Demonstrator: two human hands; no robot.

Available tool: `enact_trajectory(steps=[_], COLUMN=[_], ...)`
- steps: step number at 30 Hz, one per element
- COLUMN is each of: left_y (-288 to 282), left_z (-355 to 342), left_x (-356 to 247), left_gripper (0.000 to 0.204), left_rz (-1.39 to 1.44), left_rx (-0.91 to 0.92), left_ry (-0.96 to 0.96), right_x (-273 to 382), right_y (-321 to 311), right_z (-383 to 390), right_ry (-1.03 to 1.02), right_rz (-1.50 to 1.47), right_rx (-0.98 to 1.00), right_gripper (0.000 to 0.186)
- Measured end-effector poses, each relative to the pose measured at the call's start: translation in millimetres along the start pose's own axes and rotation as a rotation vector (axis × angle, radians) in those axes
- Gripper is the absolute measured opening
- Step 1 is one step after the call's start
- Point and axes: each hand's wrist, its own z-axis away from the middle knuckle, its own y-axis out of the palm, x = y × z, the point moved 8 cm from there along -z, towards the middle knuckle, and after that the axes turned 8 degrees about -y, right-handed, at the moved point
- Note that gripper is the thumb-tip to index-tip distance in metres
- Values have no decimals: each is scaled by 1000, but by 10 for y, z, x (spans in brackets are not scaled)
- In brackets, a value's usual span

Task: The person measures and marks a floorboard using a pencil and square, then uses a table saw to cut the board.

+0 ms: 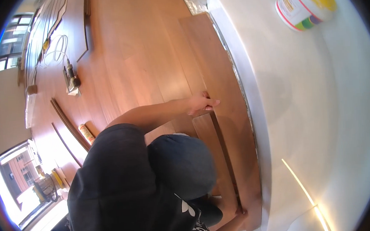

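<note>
A long brown floor plank lies along the foot of the white wall, with a dark narrow gap on its near side. My left hand is closed on the gap-side edge of this plank, its thumb on top and the other fingers curled. Farther down the same gap, my right hand grips the plank's edge; its fingers show only in part. Another plank borders the gap on the side of my body. My dark-covered knee hides part of the floor there.
A white wall rises on the right, with a yellow-lidded bucket at the upper right. On the left lie a corded power tool, a tube, and loose planks. Silvery underlay shows at the far end.
</note>
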Motion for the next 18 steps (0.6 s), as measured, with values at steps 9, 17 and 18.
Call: enact_trajectory(steps=[9,17,18], left_y=[-1159,-594,-648], left_z=[689,562,538], left_x=[-951,-1228,-1298], left_gripper=[26,28,28], left_rz=[381,848,849], left_rx=[-57,-2,4], left_ry=[246,565,580], right_x=[567,235,182], right_y=[1234,2537,2607], right_z=[2280,2767,2759], right_ry=[-281,-196,-168], right_rz=[-737,-693,-696], right_rx=[615,961,960], right_gripper=[60,68,65])
